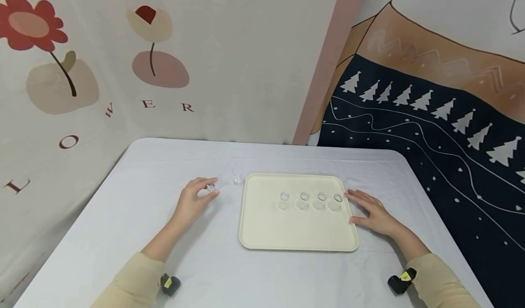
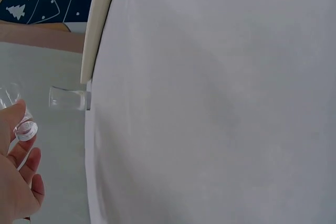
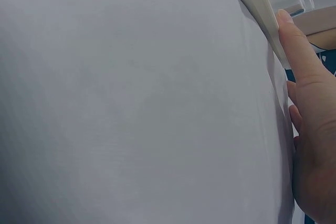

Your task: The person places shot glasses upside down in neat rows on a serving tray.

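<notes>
My left hand [image 1: 193, 202] pinches a small clear shot glass [image 1: 211, 187] between thumb and fingers, left of the tray. In the left wrist view this held glass [image 2: 25, 129] is tilted, its thick base toward the table. Another clear glass [image 1: 238, 179] stands upright on the cloth just off the tray's left edge. On the cream tray [image 1: 295, 235] several similar glasses [image 1: 303, 201] form a row; they appear to be upside down. With fingers spread and fairly straight, my right hand [image 1: 375, 214] touches the tray's right edge. Its thumb [image 3: 299, 51] lies against the rim in the right wrist view.
A white cloth [image 1: 213, 262] covers the table. Behind it hangs a pale curtain [image 1: 242, 71] with printed flowers and letters. To the right is a dark fabric [image 1: 369, 139] with white trees.
</notes>
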`<state>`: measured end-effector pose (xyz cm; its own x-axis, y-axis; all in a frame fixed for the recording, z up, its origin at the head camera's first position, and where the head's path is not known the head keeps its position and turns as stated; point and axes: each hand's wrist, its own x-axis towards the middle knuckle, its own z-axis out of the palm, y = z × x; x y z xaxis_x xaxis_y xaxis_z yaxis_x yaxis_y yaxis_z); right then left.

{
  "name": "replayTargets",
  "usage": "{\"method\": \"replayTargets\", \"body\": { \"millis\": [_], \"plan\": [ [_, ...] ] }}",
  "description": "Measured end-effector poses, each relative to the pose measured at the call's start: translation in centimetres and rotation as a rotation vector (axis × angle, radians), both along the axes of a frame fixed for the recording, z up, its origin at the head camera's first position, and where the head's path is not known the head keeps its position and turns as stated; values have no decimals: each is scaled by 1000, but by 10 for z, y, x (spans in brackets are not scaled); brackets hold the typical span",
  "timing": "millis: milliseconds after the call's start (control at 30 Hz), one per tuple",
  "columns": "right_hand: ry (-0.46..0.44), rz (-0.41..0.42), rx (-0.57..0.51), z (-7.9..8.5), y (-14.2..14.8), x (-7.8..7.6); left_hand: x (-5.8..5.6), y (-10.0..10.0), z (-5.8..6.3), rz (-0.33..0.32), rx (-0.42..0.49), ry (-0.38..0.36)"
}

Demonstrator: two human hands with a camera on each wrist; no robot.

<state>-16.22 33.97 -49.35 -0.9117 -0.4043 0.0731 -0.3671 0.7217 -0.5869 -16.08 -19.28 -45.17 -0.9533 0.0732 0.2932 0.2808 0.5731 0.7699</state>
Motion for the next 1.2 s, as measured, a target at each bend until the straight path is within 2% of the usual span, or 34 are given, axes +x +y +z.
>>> {"method": "replayTargets", "body": {
  "millis": [133,400,667,833,1200],
  "plan": [
    [2,4,-5,0,0,0,2,6,6,-44,-20,44],
    [11,3,-7,-1,0,1,6,25,17,-83,-45,112],
    [13,5,-3,0,0,1,7,48,17,-91,38,158],
    [16,8,-7,0,0,1,7,61,14,-72,92,148],
    [13,9,-7,-1,1,0,7,92,12,-67,215,58]
  ]
}}
